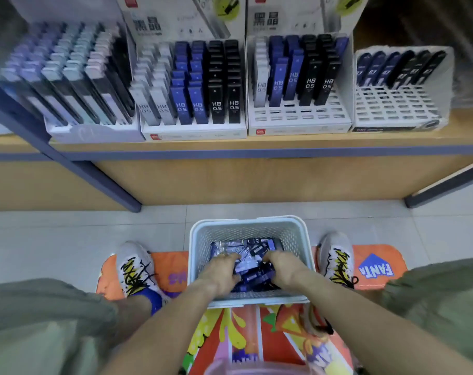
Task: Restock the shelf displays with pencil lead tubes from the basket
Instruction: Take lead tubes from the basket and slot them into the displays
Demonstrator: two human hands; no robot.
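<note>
Pale grey plastic, the basket (250,226) sits on the floor between two sneakers, and its walls and both hands hide much of the heap of blue and black lead tubes (253,269) inside. Beyond the basket, the shelf displays (297,85) stand partly filled. The left hand (222,269) and right hand (283,267) press into the heap with fingers curled among tubes; which tubes they grip I cannot tell.

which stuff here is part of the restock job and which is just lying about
Job: basket; lead tubes in it; both hands, left hand and right hand, among the tubes; shelf displays.

Lying about: orange mat; shoes.
</note>
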